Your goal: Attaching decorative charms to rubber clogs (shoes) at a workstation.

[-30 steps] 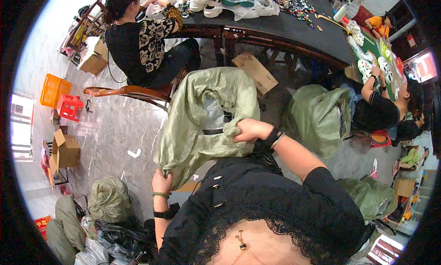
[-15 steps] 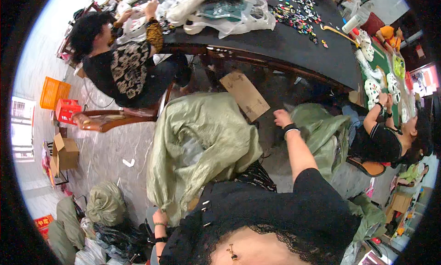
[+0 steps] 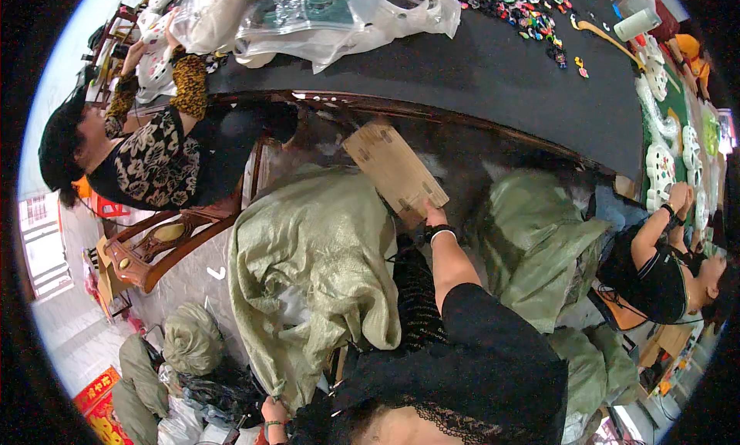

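Observation:
A large olive-green woven sack (image 3: pixel 308 252) bulges in front of me, its mouth loose and a whitish patch showing in its folds. My left hand (image 3: pixel 274 409) is closed on the sack's near edge at the bottom of the view. Beyond the sack, a flat brown piece of cardboard (image 3: pixel 397 167) lies at a slant below the table edge. My right hand (image 3: pixel 435 214) has its fingers closed at the cardboard's near right corner, thumb on top; part of the grip is hidden. A second green sack (image 3: pixel 532 245) stands to the right of my right forearm.
A long dark table (image 3: pixel 493 90) crosses the far side, bearing plastic-bagged goods (image 3: pixel 324 21) and small colourful pieces (image 3: pixel 524 13). One person (image 3: pixel 154 160) sits at left on a wooden chair (image 3: pixel 169 245), another (image 3: pixel 655 252) at right with white clogs (image 3: pixel 661 167). Tied sacks (image 3: pixel 193 337) lie lower left.
My right hand has moved left from beside the second sack onto the cardboard's corner. My left hand still grips the sack. The whole view has shifted, bringing the table closer.

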